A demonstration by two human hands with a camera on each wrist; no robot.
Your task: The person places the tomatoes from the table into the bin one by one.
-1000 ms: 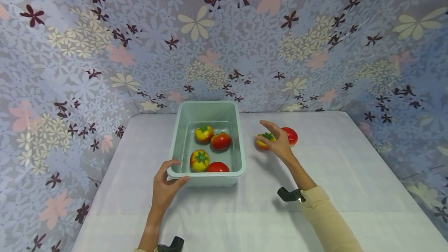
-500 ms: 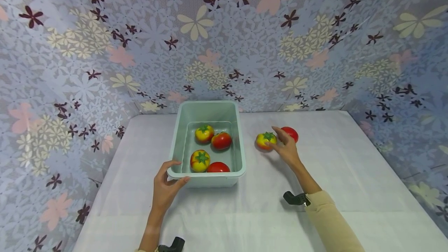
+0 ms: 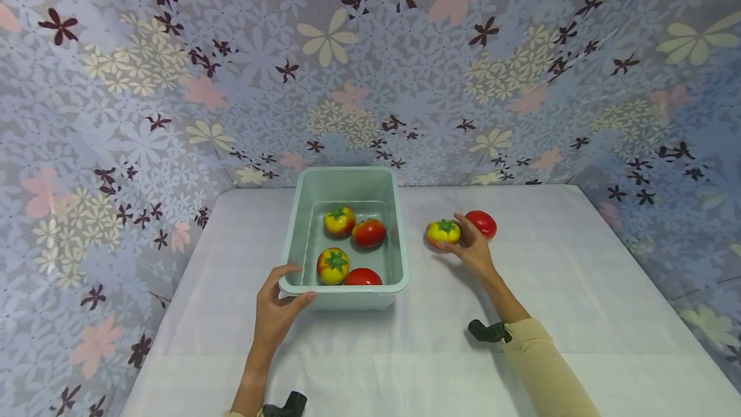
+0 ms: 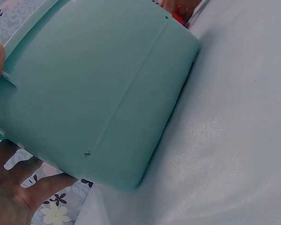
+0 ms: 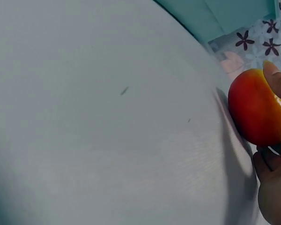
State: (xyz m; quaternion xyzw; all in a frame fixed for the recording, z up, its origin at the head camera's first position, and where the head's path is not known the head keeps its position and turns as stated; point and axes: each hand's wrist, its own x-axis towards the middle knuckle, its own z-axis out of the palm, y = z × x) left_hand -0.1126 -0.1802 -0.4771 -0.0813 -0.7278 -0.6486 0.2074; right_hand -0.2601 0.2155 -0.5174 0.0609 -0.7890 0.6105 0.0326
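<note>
My left hand [image 3: 274, 307] grips the near left corner of a pale green plastic bin [image 3: 354, 298], thumb at the front and fingers at the left side. Inside the bin lie several red and yellow tomatoes [image 3: 332, 267]. To the right of the bin, my right hand [image 3: 476, 251] holds a yellow-red tomato [image 3: 442, 232] with a green star-shaped top from its right side. In the right wrist view the thumb lies on this tomato [image 5: 257, 110] and the fingers curl beneath it, close over the white cloth.
Just behind my right hand a red tomato [image 3: 482, 224] sits on the white-covered table [image 3: 544, 262]. A flowered cloth [image 3: 370, 82] rises behind the table and along both sides. Small black devices [image 3: 486, 331] are worn at both wrists.
My right hand has come from over the yellow-red tomato to its right side, and thumb and fingers have closed round it. My left hand stays on the bin's corner.
</note>
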